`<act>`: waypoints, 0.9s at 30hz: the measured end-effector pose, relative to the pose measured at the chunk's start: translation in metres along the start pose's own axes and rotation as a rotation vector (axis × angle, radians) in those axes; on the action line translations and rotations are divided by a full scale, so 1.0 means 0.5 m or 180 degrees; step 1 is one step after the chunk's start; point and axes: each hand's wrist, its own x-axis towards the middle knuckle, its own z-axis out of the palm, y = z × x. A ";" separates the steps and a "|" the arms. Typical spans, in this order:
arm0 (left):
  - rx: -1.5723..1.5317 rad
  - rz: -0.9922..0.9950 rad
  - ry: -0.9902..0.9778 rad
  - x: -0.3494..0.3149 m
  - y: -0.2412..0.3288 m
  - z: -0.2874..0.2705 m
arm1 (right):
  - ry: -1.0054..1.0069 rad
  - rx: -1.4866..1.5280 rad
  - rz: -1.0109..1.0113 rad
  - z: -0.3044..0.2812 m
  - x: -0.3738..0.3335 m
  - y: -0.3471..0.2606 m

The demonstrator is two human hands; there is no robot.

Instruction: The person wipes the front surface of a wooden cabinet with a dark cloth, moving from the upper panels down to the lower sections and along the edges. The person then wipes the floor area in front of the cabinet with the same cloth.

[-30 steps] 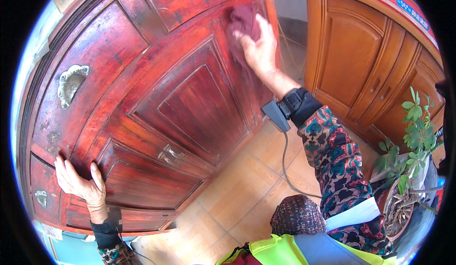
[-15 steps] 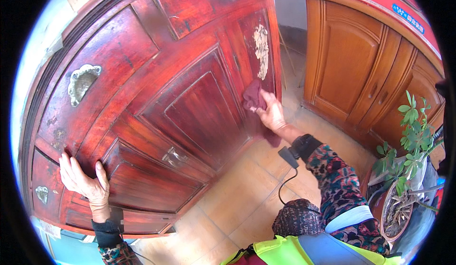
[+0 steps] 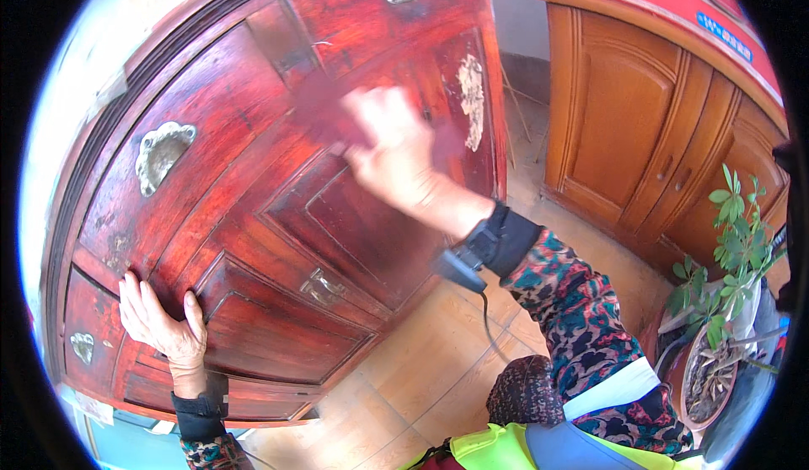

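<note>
A worn, red-painted wooden cabinet (image 3: 244, 175) with panelled doors and drawers fills the left and middle. My left hand (image 3: 168, 331) rests against its lower left part, fingers stretched out and thumb apart, holding nothing. Smeared by motion, my right hand (image 3: 396, 150) grips a dark red cloth (image 3: 324, 109) over the cabinet front, below the upper drawers. Silvery shell-shaped pulls sit on the drawers, one large pull (image 3: 163, 158) left of the cloth. A metal latch (image 3: 323, 287) is fixed between the doors. Pale, flaked paint (image 3: 471, 103) shows near the right edge.
A brown wooden cupboard (image 3: 619, 120) with a red top stands at the right. Below it is a potted plant (image 3: 731, 221) with green leaves. A small dark device (image 3: 461, 270) on a cable hangs by my right wrist, above the tiled floor (image 3: 396, 390).
My right hand has swept the cloth left and up, from the cabinet's right edge toward the upper middle. My left hand stays at the same place on the cabinet; the view has shifted slightly.
</note>
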 end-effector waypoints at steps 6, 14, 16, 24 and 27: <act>0.0151 -0.0112 -0.0097 -0.002 0.004 -0.002 | -0.0297 -0.0783 -0.0716 -0.074 0.065 0.080; 0.0085 -0.0180 -0.0097 -0.010 0.002 0.003 | 0.0436 -0.0671 -0.0107 -0.010 0.046 0.024; 0.0130 -0.0112 -0.0070 -0.006 0.003 0.003 | 0.0136 -0.0190 -0.0361 0.018 0.020 -0.054; 0.0185 -0.0202 0.0015 -0.012 0.003 0.001 | 0.0014 -0.0519 -0.1546 -0.046 0.078 0.084; 0.0189 -0.0217 0.0055 -0.017 0.003 0.005 | 0.0545 -0.0966 0.0540 -0.072 0.092 0.160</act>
